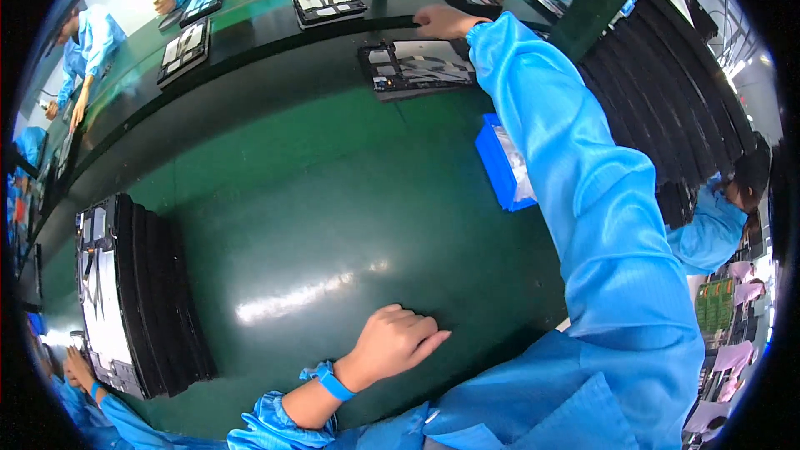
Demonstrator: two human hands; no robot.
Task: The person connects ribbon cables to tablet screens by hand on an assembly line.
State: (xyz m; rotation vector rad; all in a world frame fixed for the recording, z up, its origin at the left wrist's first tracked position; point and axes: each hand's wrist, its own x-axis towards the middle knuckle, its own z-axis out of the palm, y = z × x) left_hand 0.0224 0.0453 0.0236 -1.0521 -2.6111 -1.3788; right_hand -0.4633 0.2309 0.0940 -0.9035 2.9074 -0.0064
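Observation:
My left hand point(392, 346), a blue band at its wrist, rests near the front edge of the green tabletop. Its fingers are curled in and the thumb sticks out; nothing shows in it. My right arm stretches to the far side, and my right hand point(442, 22) is over the edge of the conveyor line. Just in front of that hand lies an opened tablet-like device point(421, 62) with silver panels and dark ribbon cables. The right fingertips point left; whether they grip anything cannot be made out.
A stack of black trays point(158, 300) with an opened device on top stands at left. A blue bin point(507, 167) with pale contents sits beside my right arm. Tall black trays point(667, 87) and a dark green post point(600, 4) stand at right. More devices point(328, 4) lie along the line; co-workers sit around.

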